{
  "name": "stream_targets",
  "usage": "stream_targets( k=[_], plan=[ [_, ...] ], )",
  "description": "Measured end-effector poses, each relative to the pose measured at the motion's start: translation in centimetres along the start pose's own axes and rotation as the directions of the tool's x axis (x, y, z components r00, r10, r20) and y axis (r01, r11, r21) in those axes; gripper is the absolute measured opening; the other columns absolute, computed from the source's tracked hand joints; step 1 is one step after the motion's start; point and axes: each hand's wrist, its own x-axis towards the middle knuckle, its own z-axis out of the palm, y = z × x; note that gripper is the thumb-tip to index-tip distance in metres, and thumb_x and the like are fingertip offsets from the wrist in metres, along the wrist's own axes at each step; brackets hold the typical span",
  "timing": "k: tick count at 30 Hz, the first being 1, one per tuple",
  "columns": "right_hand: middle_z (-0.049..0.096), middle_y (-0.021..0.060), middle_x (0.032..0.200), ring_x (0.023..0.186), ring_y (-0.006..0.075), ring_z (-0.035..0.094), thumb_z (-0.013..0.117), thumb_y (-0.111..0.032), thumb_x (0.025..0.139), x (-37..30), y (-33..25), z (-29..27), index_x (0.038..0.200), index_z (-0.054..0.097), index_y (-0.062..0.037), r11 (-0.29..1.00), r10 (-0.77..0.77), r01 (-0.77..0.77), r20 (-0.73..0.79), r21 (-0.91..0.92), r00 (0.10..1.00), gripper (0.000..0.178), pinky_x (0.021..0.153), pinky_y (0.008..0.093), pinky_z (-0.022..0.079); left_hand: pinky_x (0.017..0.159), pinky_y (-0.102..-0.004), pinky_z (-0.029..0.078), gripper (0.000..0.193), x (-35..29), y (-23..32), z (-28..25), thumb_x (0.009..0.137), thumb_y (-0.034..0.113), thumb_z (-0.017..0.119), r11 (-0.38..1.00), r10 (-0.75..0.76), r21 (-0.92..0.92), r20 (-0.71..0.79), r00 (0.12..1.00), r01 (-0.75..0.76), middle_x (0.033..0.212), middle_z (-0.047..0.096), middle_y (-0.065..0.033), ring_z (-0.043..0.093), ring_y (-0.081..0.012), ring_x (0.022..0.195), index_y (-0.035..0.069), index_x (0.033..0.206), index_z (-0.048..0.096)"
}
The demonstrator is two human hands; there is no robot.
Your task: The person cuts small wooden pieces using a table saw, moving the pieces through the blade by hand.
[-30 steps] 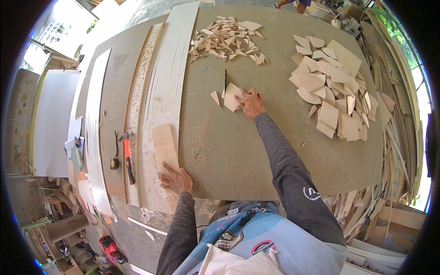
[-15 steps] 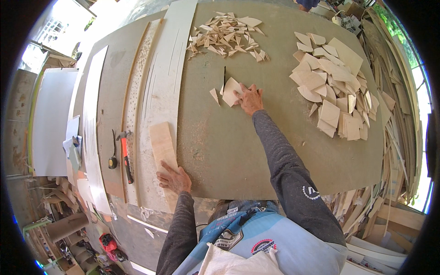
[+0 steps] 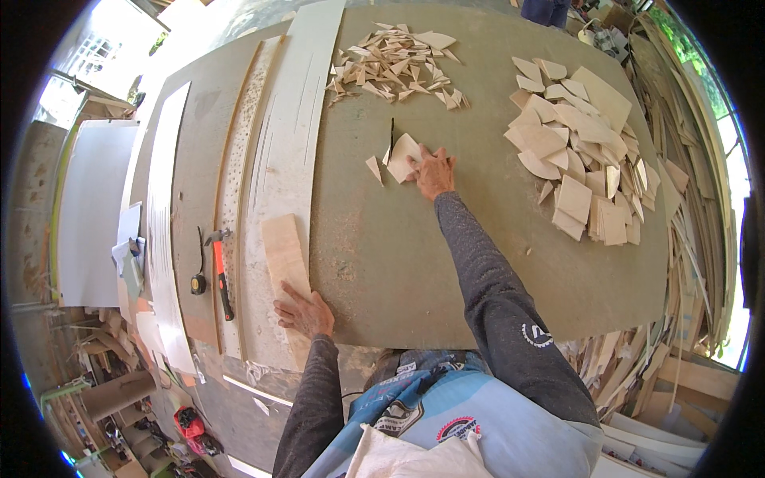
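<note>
My right hand (image 3: 433, 172) rests on a small, curved-edged piece of thin plywood (image 3: 404, 158), its fingers bent and pressing the right side of the piece to the tabletop. Close to the left of this piece is a narrow dark slot (image 3: 391, 134) in the table, with a thin upright sliver, perhaps a saw blade, at its near end. A pointed wood offcut (image 3: 374, 169) lies left of the slot. My left hand (image 3: 305, 310) lies with spread fingers across a long plywood strip (image 3: 284, 247), which sits on a white board (image 3: 275, 171).
Small pointed scraps (image 3: 394, 64) are heaped at the far side; cut plywood pieces (image 3: 578, 139) are piled at the right. A hammer (image 3: 221, 275) and tape measure (image 3: 198, 280) lie at the left. Stacked boards (image 3: 697, 183) line the right. Another person's legs (image 3: 546, 9) show at the far edge.
The other person's legs show more at the far edge. Both my hands stay in nearly the same places, with the plywood piece still under my right fingers.
</note>
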Motion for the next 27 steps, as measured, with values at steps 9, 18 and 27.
stream_targets(
  k=[9,18,27],
  plan=[
    [0.052,0.0021,0.146,0.119,0.0284,0.046,0.076,-0.039,0.083,-0.3,0.3,-0.5,0.129,0.070,-0.0306,0.997,-0.041,0.039,0.035,0.068,0.999,0.048,0.112,0.0628,0.033,0.119,-0.0663,0.012,0.088,0.1,0.1,0.0,0.097,0.037,0.059,1.000,-0.020,0.016,0.014,1.000,0.020,0.158,0.015,-0.0368,0.019,-0.0511,0.148,0.023,0.164,0.004],
    [0.052,0.0033,0.147,0.119,0.0280,0.045,0.074,-0.039,0.086,-0.4,-0.4,-0.8,0.132,0.069,-0.0312,0.999,0.016,-0.018,0.053,0.040,0.998,0.047,0.109,0.0608,0.034,0.118,-0.0664,0.010,0.090,-0.1,0.5,-0.6,0.097,0.037,0.060,1.000,-0.027,0.010,0.042,0.999,0.026,0.158,0.013,-0.0359,0.017,-0.0504,0.148,0.021,0.164,0.002],
    [0.050,0.0028,0.148,0.119,0.0296,0.045,0.077,-0.039,0.082,-0.2,0.0,-0.1,0.128,0.071,-0.0290,0.996,0.015,-0.017,0.025,0.084,1.000,0.047,0.109,0.0590,0.036,0.118,-0.0671,0.010,0.087,0.0,0.0,0.1,0.098,0.039,0.058,1.000,-0.013,0.018,0.015,1.000,0.013,0.159,0.014,-0.0369,0.019,-0.0522,0.148,0.025,0.164,0.003]
  ],
)
